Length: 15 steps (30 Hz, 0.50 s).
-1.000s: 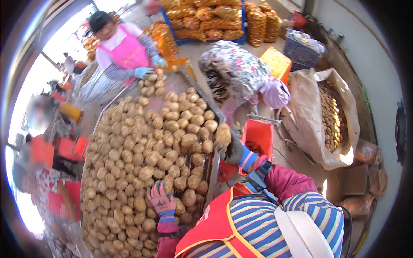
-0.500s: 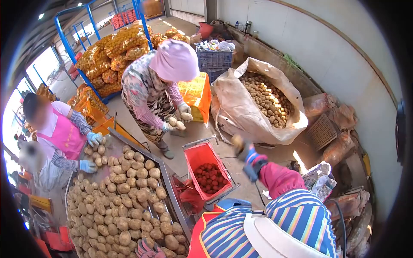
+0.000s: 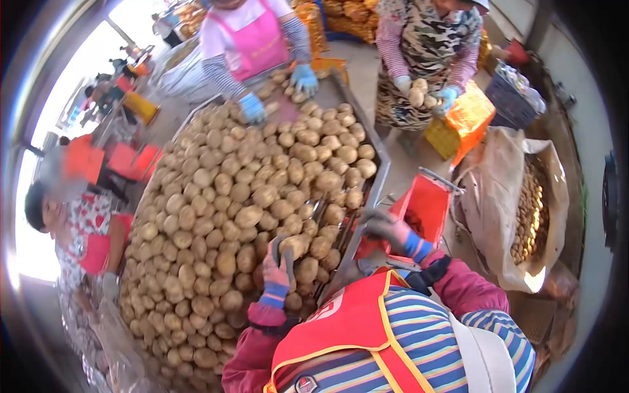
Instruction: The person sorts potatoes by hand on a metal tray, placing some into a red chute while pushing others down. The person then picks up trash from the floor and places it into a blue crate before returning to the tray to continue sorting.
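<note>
The left hand [image 3: 278,272], in a pinkish-grey glove, has its fingers curled round one potato [image 3: 296,245], just above the heap of potatoes [image 3: 219,226] near the right edge of the worktop [image 3: 381,159]. The right hand [image 3: 388,230], in a dark grey glove, is just outside that same edge, beside the red bin [image 3: 429,200]; it is blurred, so I cannot tell how wide its fingers stand. The heap covers most of the worktop, thinning to a narrow bare strip by the right edge, close to the left hand. At the far edge, a co-worker in a pink apron [image 3: 257,42] has both blue gloves [image 3: 304,80] on potatoes near the far right corner. Beyond the right edge, another person in a camouflage apron [image 3: 439,49] holds a few pale potatoes between two gloved hands, next to an orange-covered crate [image 3: 470,114]. Farther right, a large open sack [image 3: 491,190] holds more potatoes. A third person [image 3: 92,232] is by the left edge.
</note>
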Available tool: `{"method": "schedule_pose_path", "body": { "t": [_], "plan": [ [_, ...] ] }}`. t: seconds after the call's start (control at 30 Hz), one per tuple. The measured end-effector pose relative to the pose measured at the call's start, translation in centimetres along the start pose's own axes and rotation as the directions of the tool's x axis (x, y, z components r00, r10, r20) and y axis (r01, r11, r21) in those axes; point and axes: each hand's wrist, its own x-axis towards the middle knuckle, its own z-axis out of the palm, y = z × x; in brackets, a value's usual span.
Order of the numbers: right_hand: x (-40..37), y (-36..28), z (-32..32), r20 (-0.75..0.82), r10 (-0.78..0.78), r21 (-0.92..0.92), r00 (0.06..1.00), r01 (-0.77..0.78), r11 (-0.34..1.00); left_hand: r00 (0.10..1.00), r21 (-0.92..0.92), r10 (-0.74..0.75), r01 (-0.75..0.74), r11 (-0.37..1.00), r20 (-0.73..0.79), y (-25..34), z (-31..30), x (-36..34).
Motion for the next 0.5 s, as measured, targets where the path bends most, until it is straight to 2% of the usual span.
{"method": "schedule_pose_path", "body": {
  "t": [0.03,0.07,0.1,0.13,0.17,0.2,0.23,0.27,0.3,0.33,0.37,0.4,0.43,0.47,0.5],
  "plan": [
    [1.2,1.3,2.2,0.143,0.039,0.016,0.989,-0.042,0.999,0.994,-0.316,-0.11,0.111,0.942,0.02,0.4,0.6,0.3],
    [2.4,1.8,3.8,0.233,-0.07,-0.237,0.97,0.127,0.963,0.977,-0.599,-0.202,0.201,0.775,0.067,0.6,1.1,0.7],
    [3.1,0.9,4.8,0.234,-0.104,-0.434,0.967,0.2,0.878,0.954,-0.816,-0.266,0.26,0.517,0.135,-0.3,1.7,0.8],
    [4.5,1.5,4.4,0.205,-0.244,-0.615,0.948,0.319,0.721,0.997,-0.486,-0.072,0.074,0.871,0.023,-1.8,1.9,0.2],
    [5.8,1.7,3.9,0.206,-0.385,-0.763,0.899,0.394,0.513,0.988,-0.024,0.126,-0.129,0.991,-0.09,-0.2,0.1,0.5],
    [6.9,1.3,3.0,0.124,-0.271,-0.877,0.955,0.233,0.419,0.981,-0.5,-0.101,0.006,0.866,-0.163,2.2,-0.7,0.3],
    [7.5,1.7,2.7,0.044,-0.328,-0.957,0.943,0.134,0.256,0.937,-0.859,-0.326,0.062,0.508,-0.126,6.5,-3.4,1.4],
    [8.1,1.7,2.7,0.029,-0.293,-0.981,0.956,0.083,0.174,0.966,-0.802,-0.209,0.004,0.597,-0.151,7.4,-5.4,2.4],
    [8.7,1.7,2.9,0.009,-0.26,-0.996,0.966,0.033,0.088,0.962,-0.8,-0.219,0.004,0.6,-0.161,7.2,-6.2,3.1],
    [9.4,2.5,3.0,0.019,-0.225,-0.999,0.974,0.028,0.037,0.967,-0.449,-0.171,0.07,0.891,-0.189,6.8,-6.9,3.9],
    [10.2,3.4,3.1,0.025,-0.191,-1.0,0.981,0.023,-0.015,0.975,-0.005,-0.116,0.118,0.993,-0.189,6.3,-7.5,4.9],
    [10.9,3.8,3.5,-0.005,-0.141,-1.0,0.99,-0.008,-0.017,0.989,0.021,-0.099,0.101,0.995,-0.106,5.7,-7.8,6.4],
    [11.6,4.1,3.8,-0.034,-0.116,-0.999,0.993,-0.038,-0.028,0.989,0.021,-0.1,0.102,0.995,-0.11,5.6,-7.5,7.3],
    [12.0,4.4,3.9,-0.037,-0.131,-0.998,0.991,-0.044,-0.052,0.999,0.281,-0.039,0.042,0.959,-0.015,5.9,-6.8,8.1],
    [12.4,4.2,4.1,-0.041,-0.147,-0.996,0.988,-0.053,-0.076,0.996,0.514,-0.003,-0.045,0.857,0.093,6.4,-6.1,9.0]
  ]
}}
